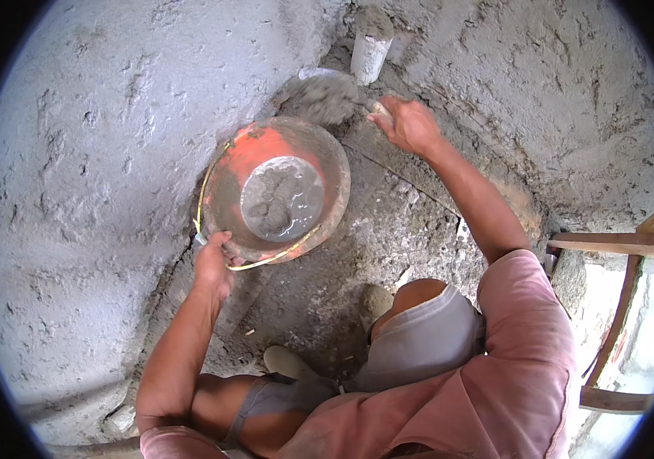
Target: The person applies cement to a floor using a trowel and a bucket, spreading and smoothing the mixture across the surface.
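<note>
My left hand (214, 264) is closed on the near-left rim of an orange bucket (256, 149). The bucket tilts toward me, and grey wet mortar (275, 200) lies in its bottom with some water. A yellow cord handle (285, 253) hangs along its rim by my fingers. Beyond the bucket, my right hand (412, 127) grips the pale handle of a trowel (382, 110). The blade is blurred by motion and appears covered with grey mortar (325, 98); it is close to the wall corner, just above the bucket's far rim.
A white pipe stub (370, 60) with mortar on its end stands in the corner. Rough plastered walls (105, 153) rise on the left and right. The floor (388, 229) is gritty with debris. Wooden bars (610, 243) stand at the right. My knees and feet are close below the bucket.
</note>
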{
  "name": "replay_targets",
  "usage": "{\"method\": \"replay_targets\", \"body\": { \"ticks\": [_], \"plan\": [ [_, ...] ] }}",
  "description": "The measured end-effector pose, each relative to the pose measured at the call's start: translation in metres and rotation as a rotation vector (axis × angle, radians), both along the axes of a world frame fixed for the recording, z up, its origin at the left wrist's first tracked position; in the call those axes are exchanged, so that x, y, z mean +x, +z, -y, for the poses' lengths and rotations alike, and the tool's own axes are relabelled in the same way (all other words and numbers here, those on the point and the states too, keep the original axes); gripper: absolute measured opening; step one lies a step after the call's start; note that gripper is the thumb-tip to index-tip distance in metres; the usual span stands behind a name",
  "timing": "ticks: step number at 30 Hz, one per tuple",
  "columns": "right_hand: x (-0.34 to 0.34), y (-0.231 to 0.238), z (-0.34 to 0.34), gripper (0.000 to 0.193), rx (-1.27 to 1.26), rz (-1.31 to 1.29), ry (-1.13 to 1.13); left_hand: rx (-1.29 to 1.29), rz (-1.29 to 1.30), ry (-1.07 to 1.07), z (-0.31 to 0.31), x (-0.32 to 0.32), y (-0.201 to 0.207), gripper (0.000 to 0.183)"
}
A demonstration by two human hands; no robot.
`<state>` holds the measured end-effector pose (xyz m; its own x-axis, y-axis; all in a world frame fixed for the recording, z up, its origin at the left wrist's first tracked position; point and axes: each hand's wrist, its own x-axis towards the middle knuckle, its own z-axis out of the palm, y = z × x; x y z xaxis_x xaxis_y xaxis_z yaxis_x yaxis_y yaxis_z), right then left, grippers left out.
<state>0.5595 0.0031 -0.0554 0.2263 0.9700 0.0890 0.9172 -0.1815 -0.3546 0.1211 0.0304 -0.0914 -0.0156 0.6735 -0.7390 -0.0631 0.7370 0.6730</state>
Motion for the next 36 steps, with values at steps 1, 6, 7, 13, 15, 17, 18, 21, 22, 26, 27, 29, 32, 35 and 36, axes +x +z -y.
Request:
{"method": "replay_targets", "body": {
  "ticks": [1,6,7,13,15,17,18,21,22,26,27,29,32,35,36],
  "plan": [
    [0.009,-0.007,-0.003,0.056,0.001,0.005,-0.011,0.014,0.033,0.006,0.0,0.004,0.0,0.018],
    [0.017,-0.067,-0.041,0.05,-0.468,-0.426,-0.066,0.03,0.074,-0.006,0.002,0.002,0.004,0.017],
    [0.009,-0.073,-0.046,0.05,-0.464,-0.432,-0.063,0.019,0.068,-0.018,0.002,-0.001,0.002,0.017],
    [-0.017,-0.12,-0.088,0.051,-0.494,-0.617,-0.093,0.004,0.052,-0.012,0.001,0.005,0.005,0.017],
    [-0.018,-0.122,-0.103,0.056,-0.4,-0.455,-0.057,-0.005,0.06,-0.01,0.001,-0.005,0.002,0.018],
    [-0.003,-0.127,-0.115,0.059,-0.409,-0.423,-0.089,-0.011,0.079,0.019,0.002,-0.01,-0.003,0.019],
    [0.011,-0.137,-0.121,0.057,-0.308,-0.236,-0.099,-0.014,0.076,0.012,0.001,-0.008,-0.002,0.019],
    [0.065,-0.147,-0.131,0.054,-0.227,-0.051,-0.192,-0.01,0.07,-0.01,0.0,0.005,-0.002,0.02],
    [0.072,-0.146,-0.132,0.053,-0.244,-0.061,-0.258,-0.002,0.063,0.001,0.0,0.006,-0.002,0.02],
    [0.07,-0.139,-0.125,0.051,-0.282,-0.07,-0.317,0.002,0.029,0.004,0.001,0.001,-0.005,0.021],
    [0.05,-0.139,-0.12,0.05,-0.263,-0.086,-0.344,0.007,0.021,0.019,0.002,-0.005,-0.005,0.021],
    [0.032,-0.134,-0.111,0.05,-0.234,-0.099,-0.372,0.006,-0.006,0.042,0.002,-0.008,-0.003,0.022],
    [0.039,-0.125,-0.087,0.05,-0.158,-0.052,-0.378,0.058,0.043,-0.01,0.0,-0.001,-0.004,0.021],
    [0.037,-0.094,-0.071,0.054,-0.133,-0.034,-0.384,0.055,0.062,-0.03,-0.003,-0.007,-0.009,0.022],
    [0.034,-0.078,-0.063,0.054,-0.114,-0.019,-0.333,0.056,0.071,-0.019,-0.002,-0.007,-0.008,0.022]
  ]
}}
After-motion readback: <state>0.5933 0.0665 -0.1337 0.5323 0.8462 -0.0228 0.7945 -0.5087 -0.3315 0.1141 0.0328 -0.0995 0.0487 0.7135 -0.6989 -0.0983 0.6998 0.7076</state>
